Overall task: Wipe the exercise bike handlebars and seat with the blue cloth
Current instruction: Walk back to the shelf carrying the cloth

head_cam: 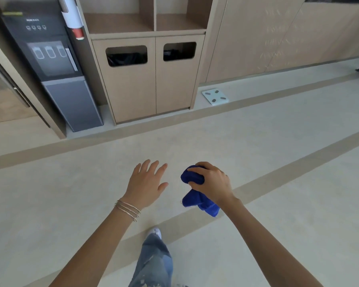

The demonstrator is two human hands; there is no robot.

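Gripping the blue cloth [200, 200] in a bunch, the right hand [212, 180] is curling its fingers and thumb round the upper wad, while the rest of the cloth is hanging loose below the palm, above the floor [278, 162]; the left hand [146, 183] is reaching forward just to the left of it, apart from the cloth, palm down, fingers straight and spread wide, holding nothing; thin metal bangles [128, 210] are sitting on the left wrist. Below the forearms, at the near edge, a leg in faded jeans [153, 262] is stepping forward, with the toe of a white shoe [156, 232] showing. Darker bands are crossing the pale floor on a slant; farther off, a white bathroom scale [215, 96] is lying flat on the floor by the wall panelling, right of a wooden cabinet [133, 90] with two doors, each showing a dark slot, and open shelves above; left of the cabinet a dark grey water dispenser [54, 69] is standing upright, with a white cup tube [73, 17] hanging beside its top.
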